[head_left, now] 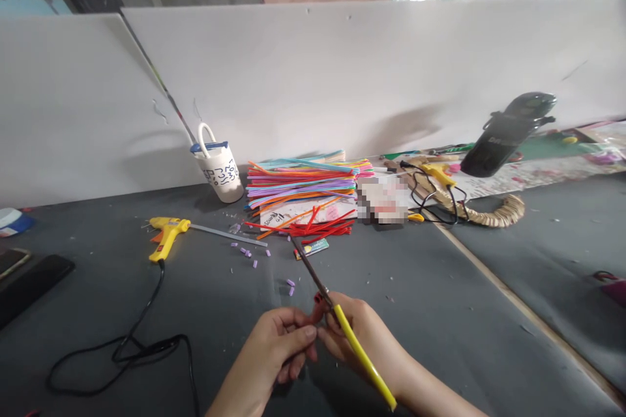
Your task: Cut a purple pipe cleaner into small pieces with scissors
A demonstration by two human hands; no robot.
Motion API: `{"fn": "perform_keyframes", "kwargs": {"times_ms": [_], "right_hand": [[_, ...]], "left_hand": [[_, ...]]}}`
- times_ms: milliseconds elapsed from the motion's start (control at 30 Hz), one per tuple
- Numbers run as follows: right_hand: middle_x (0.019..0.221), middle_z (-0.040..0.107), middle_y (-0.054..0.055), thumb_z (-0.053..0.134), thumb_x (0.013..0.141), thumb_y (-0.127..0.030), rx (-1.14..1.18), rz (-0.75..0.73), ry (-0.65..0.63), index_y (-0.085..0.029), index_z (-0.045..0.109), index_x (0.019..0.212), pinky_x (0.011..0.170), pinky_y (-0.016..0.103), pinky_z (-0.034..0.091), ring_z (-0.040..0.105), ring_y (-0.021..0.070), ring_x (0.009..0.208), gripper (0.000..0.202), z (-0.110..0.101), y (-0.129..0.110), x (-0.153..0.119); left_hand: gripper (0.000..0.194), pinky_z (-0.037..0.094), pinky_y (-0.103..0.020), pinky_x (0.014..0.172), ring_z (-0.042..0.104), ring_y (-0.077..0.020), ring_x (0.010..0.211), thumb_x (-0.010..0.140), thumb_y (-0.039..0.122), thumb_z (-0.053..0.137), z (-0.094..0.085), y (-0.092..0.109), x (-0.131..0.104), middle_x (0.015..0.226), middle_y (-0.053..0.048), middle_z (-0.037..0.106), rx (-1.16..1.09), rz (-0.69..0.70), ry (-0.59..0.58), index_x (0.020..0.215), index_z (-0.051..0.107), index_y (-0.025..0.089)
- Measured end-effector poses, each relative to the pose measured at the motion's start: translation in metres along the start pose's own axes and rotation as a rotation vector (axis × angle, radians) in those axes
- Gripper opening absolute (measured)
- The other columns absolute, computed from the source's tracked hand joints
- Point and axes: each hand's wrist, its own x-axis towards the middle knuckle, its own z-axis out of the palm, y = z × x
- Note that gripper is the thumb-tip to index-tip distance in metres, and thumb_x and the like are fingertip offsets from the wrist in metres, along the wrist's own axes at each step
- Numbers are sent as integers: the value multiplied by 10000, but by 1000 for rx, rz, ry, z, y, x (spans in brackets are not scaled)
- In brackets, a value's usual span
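Side by side above the dark mat, both my hands are closed close together. In my right hand are yellow-handled scissors, seen edge-on, their thin dark blades pointing up and away to the left. My left hand pinches a small dark red piece between thumb and fingers. The right fingertips meet it there, partly hidden behind the scissors. Beyond the blades' tip lie loose red pipe cleaners and a small green-and-yellow packet. Tiny purple bits are scattered on the mat.
A yellow glue gun lies left, its black cord looped in front. Behind are a white cup, bundled colourful pipe cleaners and a white partition. On the right are another glue gun and a black bottle.
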Motion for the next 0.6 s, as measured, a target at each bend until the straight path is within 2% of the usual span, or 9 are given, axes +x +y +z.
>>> {"fn": "perform_keyframes", "kwargs": {"times_ms": [133, 300, 467, 600], "right_hand": [[628, 586, -13, 426, 719, -111, 9, -32, -10, -161, 509, 709, 499, 173, 342, 475, 98, 551, 98, 2, 0, -2], [616, 548, -24, 498, 756, -202, -109, -16, 73, -164, 514, 738, 503, 179, 338, 448, 98, 543, 45, -6, 0, 0], [667, 566, 8, 531, 781, -494, -305, -9, -63, -167, 527, 812, 514, 212, 311, 471, 130, 564, 329, -16, -4, -2], [692, 591, 15, 533, 762, -564, -451, 13, -158, -186, 540, 838, 503, 217, 267, 484, 140, 567, 386, -15, -8, -7]], "left_hand": [[186, 138, -166, 329, 354, -20, 324, 674, 295, 664, 1, -1, 1, 508, 4, 585, -25, -17, -18, 698, 609, 120], [137, 174, -147, 339, 391, -27, 359, 695, 243, 655, -3, 5, 0, 509, 16, 569, -14, 21, 39, 657, 586, 131], [154, 160, -138, 341, 314, -5, 359, 735, 280, 638, -13, 11, -1, 536, 39, 545, -150, 188, 154, 680, 582, 147], [135, 147, -138, 344, 288, -2, 360, 730, 277, 638, -18, 14, -4, 537, 40, 539, -185, 228, 216, 720, 602, 147]]}}
